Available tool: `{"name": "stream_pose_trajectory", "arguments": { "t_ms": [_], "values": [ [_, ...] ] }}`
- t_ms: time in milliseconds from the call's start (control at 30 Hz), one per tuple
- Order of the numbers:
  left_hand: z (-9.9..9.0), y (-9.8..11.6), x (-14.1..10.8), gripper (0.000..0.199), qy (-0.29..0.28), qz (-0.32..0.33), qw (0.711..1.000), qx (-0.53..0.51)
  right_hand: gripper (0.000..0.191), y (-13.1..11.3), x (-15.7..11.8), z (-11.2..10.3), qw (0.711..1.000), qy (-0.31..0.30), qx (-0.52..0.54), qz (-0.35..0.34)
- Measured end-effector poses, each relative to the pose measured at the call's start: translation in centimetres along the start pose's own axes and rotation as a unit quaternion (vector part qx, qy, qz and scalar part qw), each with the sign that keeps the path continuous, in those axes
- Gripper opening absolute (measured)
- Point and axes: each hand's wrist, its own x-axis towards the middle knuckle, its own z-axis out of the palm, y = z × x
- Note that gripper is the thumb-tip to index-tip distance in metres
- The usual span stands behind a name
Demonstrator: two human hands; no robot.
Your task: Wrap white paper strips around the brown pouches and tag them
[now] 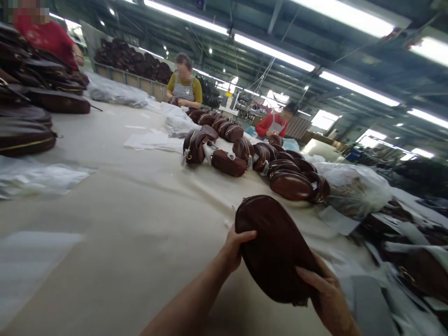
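1. Holding up a dark brown oval zip bag [276, 247] is the work in hand; it looks like a handling or looking-over step, though one view cannot settle which.
2. Both hands are closed on this bag. The left hand [233, 249] pinches its left edge, thumb on the broad face; the right hand [325, 291] grips the lower right end, its thumb also on that face. The fingers behind the bag are mostly hidden.
3. The bag is raised over the near part of the cloth-covered surface [140, 224], tilted, its long axis slanting from upper left to lower right.
4. Beyond it stands a cluster of similar brown bags [292, 185], some showing gold-coloured zips; a clear plastic sack [360, 189] sits just beside them on the right.
5. At far left, more bags lie in a stack [28, 135], with thin white sheets [42, 175] near it.
6. In my judgement, any next move calls for a firm hold at both ends: turning the bag would need one hand to shift its grip while the other supports it, and lowering it would need care around the neighbouring bags.
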Motion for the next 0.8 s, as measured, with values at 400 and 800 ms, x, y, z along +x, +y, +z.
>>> {"name": "stream_pose_trajectory", "arguments": {
  "t_ms": [400, 800],
  "values": [
    [0.4, -1.9, -1.1, 0.055, 0.025, -0.057, 0.997, 0.038, 0.118, -1.8, -0.8, -0.1, 0.988, 0.009, -0.157, 0.009],
    [2.6, 1.0, -2.0, 0.058, -0.098, 0.007, 0.985, 0.141, 0.042, 0.2, 0.1, -3.7, 0.965, -0.109, 0.018, 0.237]
  ]
}}
